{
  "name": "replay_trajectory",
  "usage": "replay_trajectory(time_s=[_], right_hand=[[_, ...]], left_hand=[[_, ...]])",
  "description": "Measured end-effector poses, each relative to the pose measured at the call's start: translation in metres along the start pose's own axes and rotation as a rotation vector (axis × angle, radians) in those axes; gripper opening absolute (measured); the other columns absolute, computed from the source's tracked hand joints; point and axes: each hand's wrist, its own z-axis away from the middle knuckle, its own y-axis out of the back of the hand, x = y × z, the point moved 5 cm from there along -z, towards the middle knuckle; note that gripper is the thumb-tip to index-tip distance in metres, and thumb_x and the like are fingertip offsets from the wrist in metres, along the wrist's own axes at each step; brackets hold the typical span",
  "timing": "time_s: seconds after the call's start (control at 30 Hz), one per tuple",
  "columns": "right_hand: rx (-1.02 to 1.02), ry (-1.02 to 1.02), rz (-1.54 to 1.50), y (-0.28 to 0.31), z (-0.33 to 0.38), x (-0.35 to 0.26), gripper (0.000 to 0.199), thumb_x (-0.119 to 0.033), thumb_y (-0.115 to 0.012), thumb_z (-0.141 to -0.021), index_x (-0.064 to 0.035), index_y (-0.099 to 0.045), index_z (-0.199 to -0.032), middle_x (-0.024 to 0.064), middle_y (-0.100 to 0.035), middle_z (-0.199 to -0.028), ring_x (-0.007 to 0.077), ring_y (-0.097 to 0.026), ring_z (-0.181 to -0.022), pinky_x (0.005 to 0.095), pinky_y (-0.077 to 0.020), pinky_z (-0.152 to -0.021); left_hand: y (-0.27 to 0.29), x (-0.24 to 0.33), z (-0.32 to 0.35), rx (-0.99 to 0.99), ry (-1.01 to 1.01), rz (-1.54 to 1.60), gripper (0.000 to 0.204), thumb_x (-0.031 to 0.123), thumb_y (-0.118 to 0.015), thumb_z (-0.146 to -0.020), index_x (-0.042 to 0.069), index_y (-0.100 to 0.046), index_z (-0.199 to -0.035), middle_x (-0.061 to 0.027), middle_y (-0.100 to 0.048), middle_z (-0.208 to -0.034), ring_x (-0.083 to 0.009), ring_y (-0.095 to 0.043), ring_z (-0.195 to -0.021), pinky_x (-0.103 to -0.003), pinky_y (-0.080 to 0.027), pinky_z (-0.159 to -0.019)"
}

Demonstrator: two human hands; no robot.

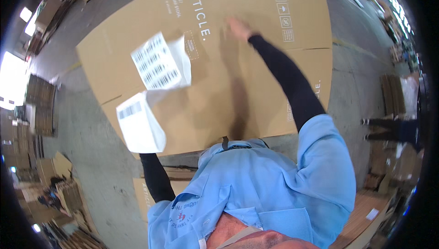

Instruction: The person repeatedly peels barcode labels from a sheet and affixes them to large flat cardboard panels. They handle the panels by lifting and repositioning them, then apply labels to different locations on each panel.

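A large brown cardboard carton lies in front of me, its printed top face up. My right hand is over the far part of this face, blurred, so how its fingers are set does not show. The black-sleeved right arm throws a shadow on the cardboard. At the carton's near left edge, my left forearm ends beneath a folded strip of white labels with black barcodes. The strip's near sheets cover my left hand and its fingers. It holds the strip up above the carton; the far sheets fan out over the cardboard.
Another carton is low beside my left arm. Stacked cardboard and an opened box stand on the left. On the right a person in dark clothes is near more stacks. Grey concrete floor surrounds the carton.
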Motion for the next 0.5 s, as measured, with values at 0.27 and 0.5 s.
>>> replay_trajectory(time_s=[0.27,0.5], right_hand=[[-0.525,-0.329,-1.192,-0.220,0.249,-0.134,0.064,-0.042,-0.065,-0.097,0.0007,-0.051,-0.142,0.0160,-0.057,-0.142,0.0257,-0.055,-0.129,0.0384,-0.0451,-0.107],[-0.397,-0.245,-1.455,-0.181,0.228,-0.162,0.056,-0.041,-0.056,-0.103,0.0016,-0.054,-0.140,0.0179,-0.060,-0.136,0.0238,-0.056,-0.129,0.0331,-0.0457,-0.105]], left_hand=[[0.100,-0.035,0.114,-0.014,0.108,-0.370,0.018,0.006,-0.066,-0.087,-0.002,-0.070,-0.103,-0.0104,-0.071,-0.096,-0.0250,-0.066,-0.098,-0.040,-0.050,-0.091],[-0.021,-0.033,0.126,-0.775,-0.845,-0.876,0.028,0.005,-0.078,-0.071,0.003,-0.074,-0.098,-0.0061,-0.075,-0.101,-0.0254,-0.068,-0.089,-0.039,-0.052,-0.085]])
